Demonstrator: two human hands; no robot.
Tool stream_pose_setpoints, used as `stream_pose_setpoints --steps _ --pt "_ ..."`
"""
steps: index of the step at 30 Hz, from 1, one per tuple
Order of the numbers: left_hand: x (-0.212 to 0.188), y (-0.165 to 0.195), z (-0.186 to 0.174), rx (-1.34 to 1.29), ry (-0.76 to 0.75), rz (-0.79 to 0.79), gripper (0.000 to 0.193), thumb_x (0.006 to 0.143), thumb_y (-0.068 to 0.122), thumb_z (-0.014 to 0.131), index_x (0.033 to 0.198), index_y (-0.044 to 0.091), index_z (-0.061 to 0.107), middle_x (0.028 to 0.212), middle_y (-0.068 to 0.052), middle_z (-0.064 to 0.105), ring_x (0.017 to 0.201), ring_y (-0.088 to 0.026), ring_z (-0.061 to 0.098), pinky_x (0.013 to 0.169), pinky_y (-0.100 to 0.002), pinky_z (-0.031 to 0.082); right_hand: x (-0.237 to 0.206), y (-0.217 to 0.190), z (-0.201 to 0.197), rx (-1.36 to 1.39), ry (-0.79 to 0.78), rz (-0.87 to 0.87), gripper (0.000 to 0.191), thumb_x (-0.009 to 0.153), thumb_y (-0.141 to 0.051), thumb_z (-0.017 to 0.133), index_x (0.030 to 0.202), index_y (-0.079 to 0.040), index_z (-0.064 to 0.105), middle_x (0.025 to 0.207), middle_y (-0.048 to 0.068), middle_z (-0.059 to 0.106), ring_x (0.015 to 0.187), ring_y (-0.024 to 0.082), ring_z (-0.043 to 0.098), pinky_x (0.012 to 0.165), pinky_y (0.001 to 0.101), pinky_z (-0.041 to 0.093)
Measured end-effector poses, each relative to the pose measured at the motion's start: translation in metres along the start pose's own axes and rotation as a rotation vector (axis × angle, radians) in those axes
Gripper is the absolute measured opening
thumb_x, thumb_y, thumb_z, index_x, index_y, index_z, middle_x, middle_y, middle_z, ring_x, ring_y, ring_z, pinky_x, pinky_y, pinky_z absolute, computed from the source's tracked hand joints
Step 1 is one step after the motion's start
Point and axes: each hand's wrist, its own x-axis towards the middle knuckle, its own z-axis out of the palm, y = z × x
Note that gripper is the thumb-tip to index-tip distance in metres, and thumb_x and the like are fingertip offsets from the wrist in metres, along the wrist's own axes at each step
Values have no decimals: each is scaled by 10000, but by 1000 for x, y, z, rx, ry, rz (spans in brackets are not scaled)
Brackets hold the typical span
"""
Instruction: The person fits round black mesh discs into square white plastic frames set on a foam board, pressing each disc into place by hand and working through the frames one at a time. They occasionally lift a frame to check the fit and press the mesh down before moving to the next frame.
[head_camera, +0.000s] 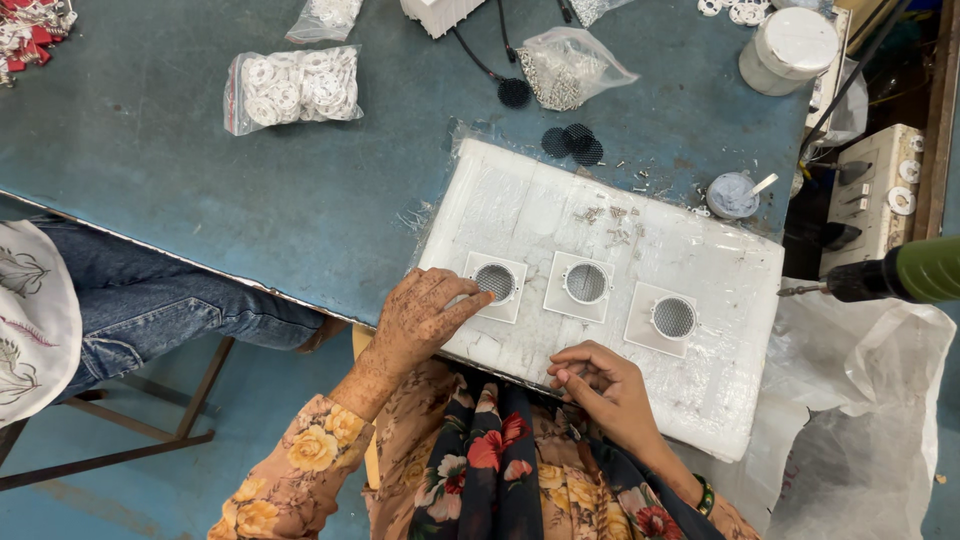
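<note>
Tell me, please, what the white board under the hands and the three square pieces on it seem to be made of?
The white board looks like foam wrapped in clear film: matte, with glossy wrinkles. The three square pieces look like white moulded plastic, smooth, each with a round mesh centre, probably metal. The left hand touches the leftmost.

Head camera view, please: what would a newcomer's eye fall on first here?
Probably the white foam slab at the blue table's near edge, with three square white mesh-centred pieces in a row. The left hand touches the leftmost piece; the right hand rests curled at the slab's near edge. A green power drill pokes in from the right.
</note>
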Motion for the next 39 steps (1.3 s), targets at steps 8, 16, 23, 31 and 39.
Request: stream_pose_setpoints --steps 8,16,23,31,39 --pt "8 4 -6 -67 -75 -42 410 777 66 695 1171 169 742 1071 7 673 1012 -199 649 806 -368 513 0 1 -1 20 -3 1 215 940 -87 679 1119 24 720 981 87 752 855 111 716 668 246 581" --pt "12 5 -6 -65 -102 -72 439 771 17 702 1175 180 748 1051 9 660 932 -210 630 786 -377 519 1 1 -1 24 -5 -3 213 939 -78 677 1121 26 719 983 89 748 859 114 717 669 247 584" --pt "15 6 -12 -138 -81 -156 353 822 55 734 1152 182 737 1045 -7 646 941 -230 630 798 -378 532 1 1 -1 15 1 1 212 937 -71 678 1123 25 718 978 91 754 854 113 718 664 246 585" --pt "22 18 -12 -123 -135 -193 383 866 359 779 1207 197 718 1143 -27 600 1087 -261 558 903 -431 457 0 1 0 20 6 6 210 939 -75 676 1122 19 718 985 85 752 856 112 717 670 246 581" --pt "23 19 -6 -33 -174 -179 458 859 510 750 1215 224 703 1265 -45 551 1225 -283 483 1040 -490 362 0 3 -1 13 4 4 210 941 -82 678 1122 18 714 979 85 751 859 112 721 669 247 582"
